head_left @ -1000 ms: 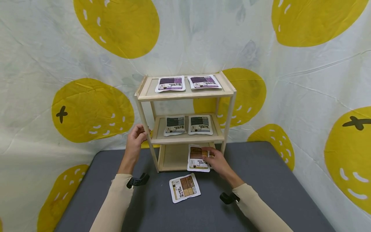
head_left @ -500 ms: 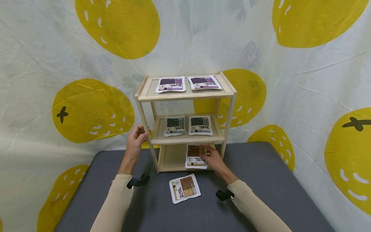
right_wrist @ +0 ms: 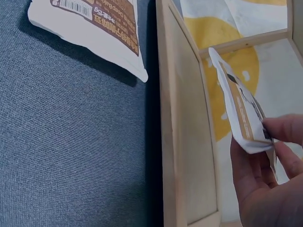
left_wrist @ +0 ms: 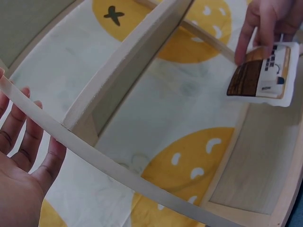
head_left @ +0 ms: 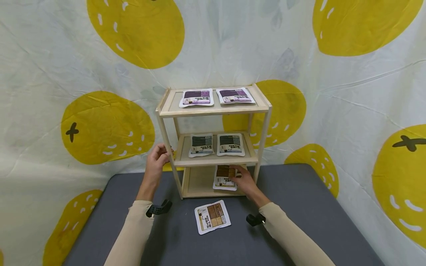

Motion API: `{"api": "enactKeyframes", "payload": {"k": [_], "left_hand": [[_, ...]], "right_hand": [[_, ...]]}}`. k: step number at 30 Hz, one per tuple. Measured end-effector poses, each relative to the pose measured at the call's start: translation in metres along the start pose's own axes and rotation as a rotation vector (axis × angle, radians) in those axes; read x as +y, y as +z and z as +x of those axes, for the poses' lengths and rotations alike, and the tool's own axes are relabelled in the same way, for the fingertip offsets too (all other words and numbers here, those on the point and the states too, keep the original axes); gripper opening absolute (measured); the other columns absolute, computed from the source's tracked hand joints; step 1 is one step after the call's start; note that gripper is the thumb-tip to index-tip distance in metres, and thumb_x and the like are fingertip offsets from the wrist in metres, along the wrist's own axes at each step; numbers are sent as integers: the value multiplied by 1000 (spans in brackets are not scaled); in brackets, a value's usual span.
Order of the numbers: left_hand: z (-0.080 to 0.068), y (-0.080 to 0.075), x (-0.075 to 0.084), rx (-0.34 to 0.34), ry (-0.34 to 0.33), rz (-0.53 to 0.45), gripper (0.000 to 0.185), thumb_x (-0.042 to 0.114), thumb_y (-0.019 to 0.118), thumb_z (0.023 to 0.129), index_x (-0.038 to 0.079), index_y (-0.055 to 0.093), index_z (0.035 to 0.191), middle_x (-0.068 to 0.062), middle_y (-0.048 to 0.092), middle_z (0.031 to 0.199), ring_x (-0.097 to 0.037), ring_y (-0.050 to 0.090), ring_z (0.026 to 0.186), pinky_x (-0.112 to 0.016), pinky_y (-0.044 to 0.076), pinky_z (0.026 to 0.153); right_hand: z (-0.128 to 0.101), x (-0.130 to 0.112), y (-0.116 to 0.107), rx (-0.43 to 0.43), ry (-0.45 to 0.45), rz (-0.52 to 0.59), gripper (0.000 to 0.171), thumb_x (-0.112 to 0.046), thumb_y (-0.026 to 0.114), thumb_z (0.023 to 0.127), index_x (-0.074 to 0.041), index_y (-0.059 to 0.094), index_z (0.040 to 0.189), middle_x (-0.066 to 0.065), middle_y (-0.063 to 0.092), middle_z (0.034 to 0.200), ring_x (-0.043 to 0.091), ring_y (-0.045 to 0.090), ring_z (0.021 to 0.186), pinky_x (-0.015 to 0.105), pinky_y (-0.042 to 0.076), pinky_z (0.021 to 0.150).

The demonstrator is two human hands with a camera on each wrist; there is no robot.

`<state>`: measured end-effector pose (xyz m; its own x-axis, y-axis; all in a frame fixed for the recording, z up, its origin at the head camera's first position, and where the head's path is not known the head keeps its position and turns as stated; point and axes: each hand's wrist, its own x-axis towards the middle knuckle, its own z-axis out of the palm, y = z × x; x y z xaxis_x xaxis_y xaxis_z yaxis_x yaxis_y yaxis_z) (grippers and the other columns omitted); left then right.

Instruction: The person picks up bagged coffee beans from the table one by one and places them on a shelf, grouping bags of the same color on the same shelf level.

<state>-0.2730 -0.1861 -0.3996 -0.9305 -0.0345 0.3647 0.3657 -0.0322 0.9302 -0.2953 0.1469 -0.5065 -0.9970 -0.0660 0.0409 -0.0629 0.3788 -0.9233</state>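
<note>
My left hand (head_left: 156,158) holds the front left post of a three-tier wooden shelf (head_left: 216,162); in the left wrist view its fingers (left_wrist: 28,118) reach behind the post. A flat white coffee pouch (head_left: 225,183) with a brown label is pinched between the thumb and fingers of my right hand (head_left: 245,181). It is over the right side of the bottom tier, partly under the middle tier. The right wrist view shows this pouch (right_wrist: 241,109) tilted on edge, raised above the bottom board. A second brown-labelled pouch (head_left: 212,217) lies on the table in front of the shelf.
Two purple-labelled pouches, a left one (head_left: 197,98) and a right one (head_left: 235,95), lie on the top tier. Two dark green-labelled pouches (head_left: 201,145) (head_left: 230,144) lie on the middle tier. The dark grey table (head_left: 186,244) meets a fruit-patterned cloth (head_left: 213,40) behind.
My right hand has carried the pouch slightly left and deeper into the bottom tier. The left hand has stayed on the post, and the other pouches have not moved.
</note>
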Motion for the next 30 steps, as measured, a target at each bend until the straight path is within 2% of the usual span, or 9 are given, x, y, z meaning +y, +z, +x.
{"api": "enactKeyframes", "payload": {"k": [4,8,12,17,20,23,28,30], "left_hand": [[0,0,0,-2,-2,8,22,9,50,103,-5,53,120,-1,63,105,-32,57,104,-29,53,86],[0,0,-1,1,-1,7,19,9,51,103,-3,54,118,0,63,104,-35,57,105,-29,53,86],[0,0,-1,1,1,-1,19,7,50,102,-3,53,118,-1,63,103,-36,57,105,-29,53,85],[1,0,-1,0,6,-7,20,6,50,102,-5,53,118,-16,61,109,-36,57,105,-29,53,84],[1,0,-1,0,10,-6,20,6,50,102,-5,53,119,-22,58,111,-36,57,104,-29,54,84],[1,0,-1,1,11,-8,21,6,50,102,-5,53,119,-21,58,111,-34,57,103,-29,54,84],[1,0,0,1,12,-15,23,6,50,102,-7,52,120,-20,59,110,-34,57,103,-28,54,84],[0,0,0,1,12,-15,23,5,50,102,-8,52,120,-20,59,111,-34,58,103,-28,54,84]], "right_hand": [[2,5,4,16,-13,17,50,-5,68,94,-8,57,143,21,48,149,38,49,129,50,47,97],[3,8,7,33,-8,35,49,-3,67,94,-5,57,141,23,50,146,39,47,130,53,44,100],[4,11,9,52,5,37,48,-3,67,94,-4,57,142,24,48,147,38,50,126,47,47,94],[5,11,9,60,40,27,51,-2,67,94,-4,55,143,26,48,145,36,56,114,39,50,83],[4,10,8,57,58,17,55,0,69,91,-3,54,144,28,49,140,37,56,113,39,50,82],[4,10,7,46,66,20,56,2,68,91,-3,53,145,29,48,140,37,56,112,37,50,79],[6,11,8,37,82,44,53,4,59,95,0,49,147,31,44,145,37,60,95,32,48,63],[6,12,8,45,81,33,51,4,57,97,2,48,147,33,44,145,38,60,98,32,49,65]]}}
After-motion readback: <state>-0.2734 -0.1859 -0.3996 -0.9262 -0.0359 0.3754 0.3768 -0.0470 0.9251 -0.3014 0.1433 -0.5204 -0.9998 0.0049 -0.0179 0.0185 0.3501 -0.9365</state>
